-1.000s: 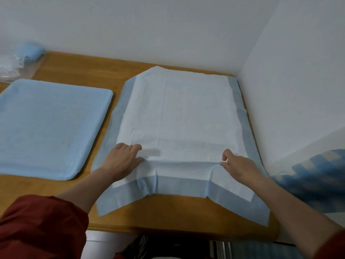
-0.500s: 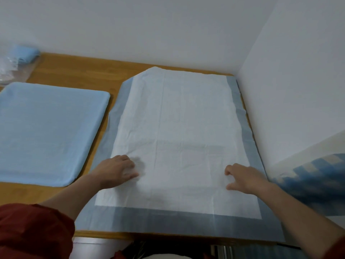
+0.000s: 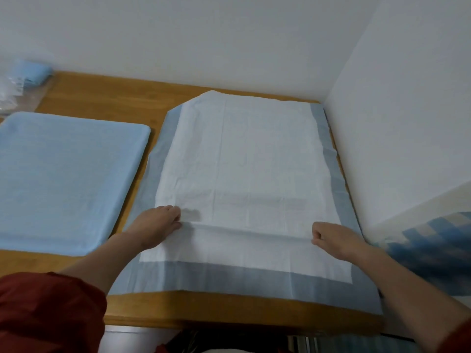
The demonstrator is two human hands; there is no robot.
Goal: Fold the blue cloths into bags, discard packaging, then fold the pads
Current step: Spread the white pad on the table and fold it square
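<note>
On the wooden table (image 3: 107, 98), left hand (image 3: 155, 225) and right hand (image 3: 331, 238) now pinch up a low ridge across the white pad (image 3: 249, 161), flat half a second ago.
Far left, a clear bag (image 3: 10, 98) holds a rolled blue cloth (image 3: 30, 72); a blue pad (image 3: 63, 179) lies beside the white one.

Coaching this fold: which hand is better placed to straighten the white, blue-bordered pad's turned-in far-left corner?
Left, likely. The left hand holds the white blue-bordered pad on that corner's side; the right hand grips it near the right border and would have to cross.
</note>
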